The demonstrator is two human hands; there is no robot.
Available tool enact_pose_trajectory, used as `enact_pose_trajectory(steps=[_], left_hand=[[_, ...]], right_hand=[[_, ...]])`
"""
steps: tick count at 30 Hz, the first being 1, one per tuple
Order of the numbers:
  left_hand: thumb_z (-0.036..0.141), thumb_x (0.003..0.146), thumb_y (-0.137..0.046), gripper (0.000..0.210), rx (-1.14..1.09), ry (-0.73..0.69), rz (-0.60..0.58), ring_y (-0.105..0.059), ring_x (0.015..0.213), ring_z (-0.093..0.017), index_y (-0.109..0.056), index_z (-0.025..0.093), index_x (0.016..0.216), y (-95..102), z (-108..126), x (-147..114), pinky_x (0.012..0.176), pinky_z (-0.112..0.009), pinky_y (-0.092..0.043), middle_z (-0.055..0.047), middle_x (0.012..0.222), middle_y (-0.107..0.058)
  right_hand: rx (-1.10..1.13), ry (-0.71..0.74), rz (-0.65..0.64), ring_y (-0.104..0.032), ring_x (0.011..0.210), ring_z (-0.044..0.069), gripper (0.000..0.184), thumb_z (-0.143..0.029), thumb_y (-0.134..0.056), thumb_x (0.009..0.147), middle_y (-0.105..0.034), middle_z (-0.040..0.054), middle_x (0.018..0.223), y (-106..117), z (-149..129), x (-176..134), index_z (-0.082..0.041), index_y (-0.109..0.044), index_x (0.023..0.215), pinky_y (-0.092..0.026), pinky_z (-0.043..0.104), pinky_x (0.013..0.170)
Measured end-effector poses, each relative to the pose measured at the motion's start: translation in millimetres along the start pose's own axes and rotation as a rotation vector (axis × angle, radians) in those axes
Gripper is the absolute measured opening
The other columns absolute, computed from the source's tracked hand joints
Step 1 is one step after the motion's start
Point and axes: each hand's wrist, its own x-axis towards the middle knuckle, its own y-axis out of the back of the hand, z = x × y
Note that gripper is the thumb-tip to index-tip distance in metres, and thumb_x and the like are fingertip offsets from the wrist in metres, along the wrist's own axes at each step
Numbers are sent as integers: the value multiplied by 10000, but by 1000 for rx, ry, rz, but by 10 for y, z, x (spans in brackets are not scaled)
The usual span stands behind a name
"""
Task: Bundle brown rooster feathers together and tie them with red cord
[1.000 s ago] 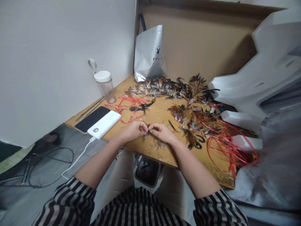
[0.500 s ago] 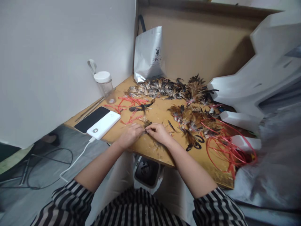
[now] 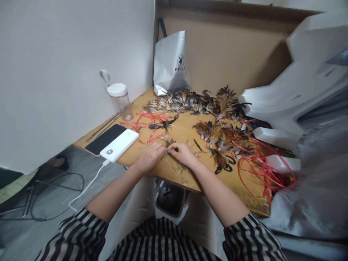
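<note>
Near the front edge of the wooden table, my left hand and my right hand meet fingertip to fingertip. Both are closed in a pinch on a small bunch of feathers, whose brown tips stick out beyond the fingers. The pinched ends are mostly hidden. Dark feathers lie just past my hands, beside red plastic strips. To the right is a pile of brown feather bunches, and a longer heap of feathers stretches along the back.
At left are a phone, a white power bank with its cable, and a clear bottle. A silver bag stands at the back. Tangled red strips and white foam sit at right. Below is a bin.
My hands keep nearly the same pinch at the same spot, with only tiny finger shifts. The whole view has moved slightly.
</note>
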Motion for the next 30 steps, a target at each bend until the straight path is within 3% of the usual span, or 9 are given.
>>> enact_pose_trajectory(steps=[7, 13, 21, 30], left_hand=[[221, 856, -353, 216, 44, 26, -45, -491, 783, -151, -555, 163, 808, 9, -3, -10, 716, -286, -391, -58, 784, -547], [228, 859, -346, 224, 39, 14, -39, -495, 804, -152, -562, 167, 852, 19, 3, -9, 733, -288, -391, -63, 807, -550], [250, 852, -367, 220, -24, 9, -16, -512, 814, -148, -575, 178, 865, 36, 2, 0, 735, -282, -399, -64, 824, -562], [260, 841, -384, 221, -55, 47, 17, -528, 795, -152, -589, 177, 826, 20, -24, -25, 728, -291, -412, -68, 795, -574]], right_hand=[[12, -35, 32, -440, 523, 73, 139, -164, -479, 703, -552, -29, 597, -7, -23, -16, -155, -611, 745, -324, 181, 525], [38, 2, 1, -410, 518, 73, 216, -198, -508, 711, -468, -55, 557, -17, 27, -19, -184, -624, 893, -317, 181, 532], [7, 58, 12, -481, 625, 95, 146, -188, -521, 723, -592, 4, 714, 1, 25, -9, -168, -649, 791, -354, 207, 620], [-8, 2, 47, -436, 513, 74, 134, -201, -511, 708, -537, -40, 571, -14, 5, -49, -173, -626, 770, -312, 185, 520]])
